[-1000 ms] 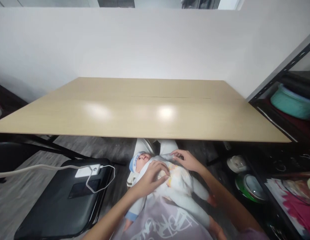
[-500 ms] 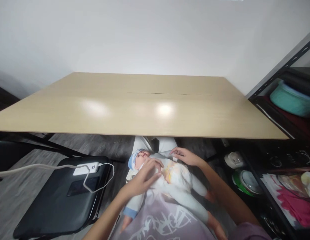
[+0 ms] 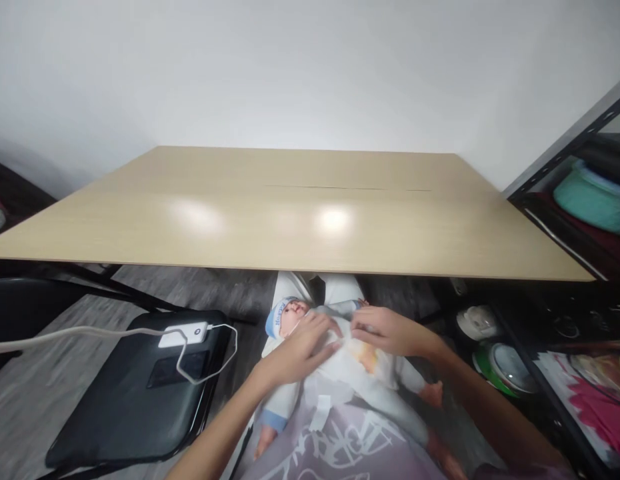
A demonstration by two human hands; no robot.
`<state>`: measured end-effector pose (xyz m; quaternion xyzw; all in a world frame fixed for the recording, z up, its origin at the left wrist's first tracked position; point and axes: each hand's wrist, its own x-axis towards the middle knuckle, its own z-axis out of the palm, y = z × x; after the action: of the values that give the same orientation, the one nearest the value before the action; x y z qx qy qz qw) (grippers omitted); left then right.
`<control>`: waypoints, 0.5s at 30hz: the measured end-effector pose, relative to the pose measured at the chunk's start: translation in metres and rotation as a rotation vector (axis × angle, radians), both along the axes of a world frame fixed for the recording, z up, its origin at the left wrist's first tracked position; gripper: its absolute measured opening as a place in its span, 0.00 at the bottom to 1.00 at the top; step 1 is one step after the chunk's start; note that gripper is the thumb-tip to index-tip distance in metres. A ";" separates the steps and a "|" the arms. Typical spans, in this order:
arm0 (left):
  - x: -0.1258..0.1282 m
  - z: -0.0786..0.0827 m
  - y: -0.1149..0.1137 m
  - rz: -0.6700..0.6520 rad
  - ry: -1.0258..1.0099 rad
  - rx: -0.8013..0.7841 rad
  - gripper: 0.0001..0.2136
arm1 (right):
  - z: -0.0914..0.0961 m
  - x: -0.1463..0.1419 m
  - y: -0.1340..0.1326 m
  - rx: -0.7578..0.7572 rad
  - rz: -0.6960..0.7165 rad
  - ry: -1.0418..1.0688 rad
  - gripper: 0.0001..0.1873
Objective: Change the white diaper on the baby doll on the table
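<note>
A baby doll [image 3: 293, 311] in a blue-and-white cap lies on its back across my lap, its head to the left. Around its middle is a white diaper [image 3: 385, 367] with an orange-yellow print on the front. My left hand [image 3: 307, 343] rests over the doll's chest, thumb and fingers apart. Across from it, my right hand [image 3: 390, 331] has its fingers curled down at the diaper's upper front edge, and they appear closed on it. Below the left hand, a white diaper tab [image 3: 320, 412] sticks out over my shirt. The fingertips are partly hidden.
A wooden table [image 3: 290, 227] stands just ahead, its near edge above my knees. On the left, a black chair [image 3: 125, 400] bears a white power bank [image 3: 185, 335] with a cable and a dark phone [image 3: 175, 371]. A black shelf [image 3: 535, 320] with several items stands right.
My right hand has moved left and inward from the doll's far side to the diaper's front edge. The diaper tab now shows over my shirt. The view has shifted slightly.
</note>
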<state>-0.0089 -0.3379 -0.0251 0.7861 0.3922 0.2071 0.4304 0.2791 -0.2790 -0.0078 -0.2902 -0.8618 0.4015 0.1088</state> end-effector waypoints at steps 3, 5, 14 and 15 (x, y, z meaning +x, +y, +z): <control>0.043 -0.006 0.041 -0.176 0.131 0.130 0.17 | 0.012 0.051 -0.019 -0.110 -0.189 -0.048 0.24; 0.084 -0.014 0.070 -0.334 0.318 0.142 0.26 | 0.013 0.082 -0.037 -0.250 -0.297 -0.093 0.27; 0.170 -0.041 0.101 -0.657 0.450 0.017 0.38 | -0.044 0.086 -0.100 -0.350 -0.464 -0.221 0.30; 0.160 -0.039 0.096 -0.558 0.406 0.057 0.37 | -0.051 0.088 -0.102 -0.357 -0.475 -0.203 0.30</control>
<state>0.1513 -0.2420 -0.0637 0.8999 0.2338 -0.0685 0.3618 0.3667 -0.3810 -0.0584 -0.5365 -0.6922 0.4789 0.0601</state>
